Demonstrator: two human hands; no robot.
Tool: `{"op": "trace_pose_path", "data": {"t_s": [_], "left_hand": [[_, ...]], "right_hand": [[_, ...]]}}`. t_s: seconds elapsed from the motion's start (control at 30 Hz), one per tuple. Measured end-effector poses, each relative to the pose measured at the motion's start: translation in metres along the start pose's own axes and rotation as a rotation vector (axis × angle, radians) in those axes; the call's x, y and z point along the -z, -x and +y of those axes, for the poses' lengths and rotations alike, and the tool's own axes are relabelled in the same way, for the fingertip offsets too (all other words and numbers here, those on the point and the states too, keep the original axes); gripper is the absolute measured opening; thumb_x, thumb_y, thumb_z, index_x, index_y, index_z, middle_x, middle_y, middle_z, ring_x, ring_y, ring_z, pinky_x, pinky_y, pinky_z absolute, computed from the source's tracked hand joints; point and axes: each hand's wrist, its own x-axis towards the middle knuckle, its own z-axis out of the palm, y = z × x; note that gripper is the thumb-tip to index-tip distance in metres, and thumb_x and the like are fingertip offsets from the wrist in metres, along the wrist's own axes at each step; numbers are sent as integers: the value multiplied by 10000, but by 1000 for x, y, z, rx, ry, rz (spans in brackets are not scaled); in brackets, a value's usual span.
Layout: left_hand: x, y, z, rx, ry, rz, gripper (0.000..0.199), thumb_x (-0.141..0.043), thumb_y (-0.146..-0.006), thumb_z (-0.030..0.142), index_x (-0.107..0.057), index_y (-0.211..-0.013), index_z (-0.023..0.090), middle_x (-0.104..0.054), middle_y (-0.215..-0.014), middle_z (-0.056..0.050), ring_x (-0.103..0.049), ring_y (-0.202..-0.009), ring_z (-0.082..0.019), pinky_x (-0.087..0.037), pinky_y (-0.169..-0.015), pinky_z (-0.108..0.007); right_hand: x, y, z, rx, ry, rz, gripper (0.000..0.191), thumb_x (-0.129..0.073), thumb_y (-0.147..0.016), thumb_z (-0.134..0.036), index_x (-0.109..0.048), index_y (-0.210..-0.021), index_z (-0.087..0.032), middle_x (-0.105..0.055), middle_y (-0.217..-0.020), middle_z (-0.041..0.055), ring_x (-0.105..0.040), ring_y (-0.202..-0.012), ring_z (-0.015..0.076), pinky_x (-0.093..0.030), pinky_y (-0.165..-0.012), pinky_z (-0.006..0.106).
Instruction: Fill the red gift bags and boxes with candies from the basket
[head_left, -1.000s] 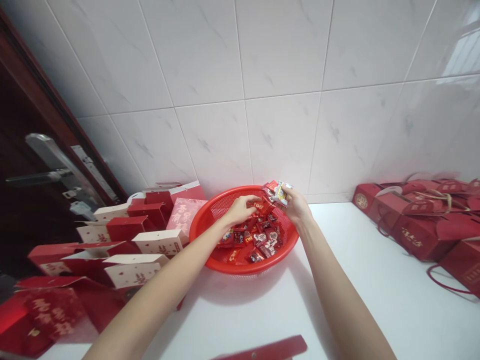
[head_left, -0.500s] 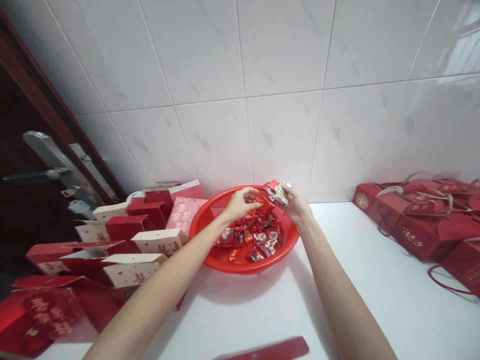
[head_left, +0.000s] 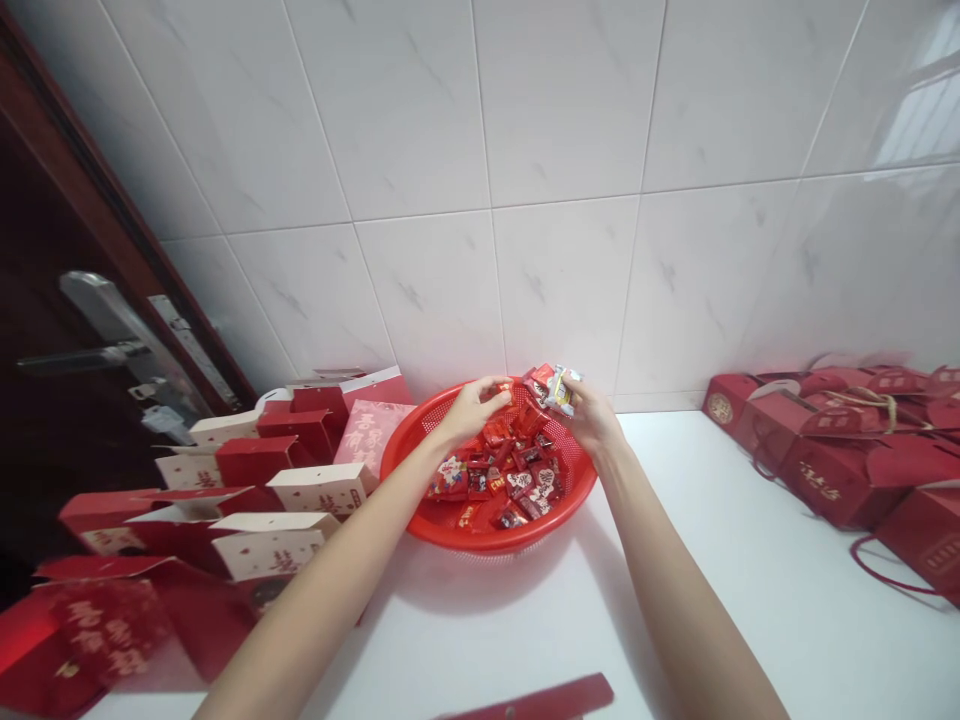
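Observation:
A red plastic basket (head_left: 487, 541) with perforated sides holds a pile of small wrapped candies (head_left: 517, 480), mostly red and dark red. Above its right back rim, my right hand (head_left: 594, 418) is closed on several wrapped candies (head_left: 561, 390), one silver and yellow, others red. My left hand (head_left: 471, 412) is over the back left part of the basket, thumb and fingers pinched together on what looks like a small wrapped candy, mostly covered by the fingers. The two hands are a short way apart.
Open red and cream gift boxes (head_left: 259, 460) stand in rows on the left, beside a pink box (head_left: 371, 435). Red boxes with cord handles (head_left: 840, 465) are grouped at the right. A red box edge (head_left: 555, 697) shows at the front. Behind rises a tiled wall (head_left: 562, 280).
My left hand has lifted and shifted slightly left, away from the candies in my right hand. My right hand keeps its hold, nearly in place. The view has tilted slightly.

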Motion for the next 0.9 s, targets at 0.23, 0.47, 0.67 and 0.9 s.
{"op": "trace_pose_path", "data": {"t_s": [0.23, 0.47, 0.67, 0.9], "left_hand": [[4, 44, 41, -8, 85, 153, 567, -844, -602, 486, -586, -994, 168, -688, -805, 1, -665, -788, -157, -544, -801, -315], [8, 109, 97, -132, 96, 71, 357, -769, -731, 407, -683, -974, 160, -749, -1003, -79, -691, -985, -236, -550, -915, -362], [7, 145, 116, -156, 47, 50, 377, -761, -746, 381, -661, -1034, 161, -736, -1070, -92, -694, -992, -243, -555, -929, -379], [1, 185, 126, -146, 14, 135, 319, -732, -774, 383, -621, -1008, 197, -707, -1049, -70, -687, -906, -203, -564, -832, -323]], "right_hand": [[-18, 33, -24, 24, 57, -294, 93, -701, -805, -220, -692, -892, -189, -741, -822, 12, -673, -699, 145, -561, -640, 236], [-42, 93, -32, 105, 191, -567, 266, -791, -759, -338, -726, -970, -190, -753, -907, 41, -696, -799, 176, -554, -687, 233], [-48, 136, -36, 132, 256, -590, 302, -805, -758, -351, -733, -1006, -194, -752, -916, 45, -696, -781, 168, -555, -648, 224], [-49, 178, -46, 211, 297, -562, 303, -811, -751, -371, -728, -987, -201, -745, -912, 56, -701, -778, 190, -571, -670, 273]]}}
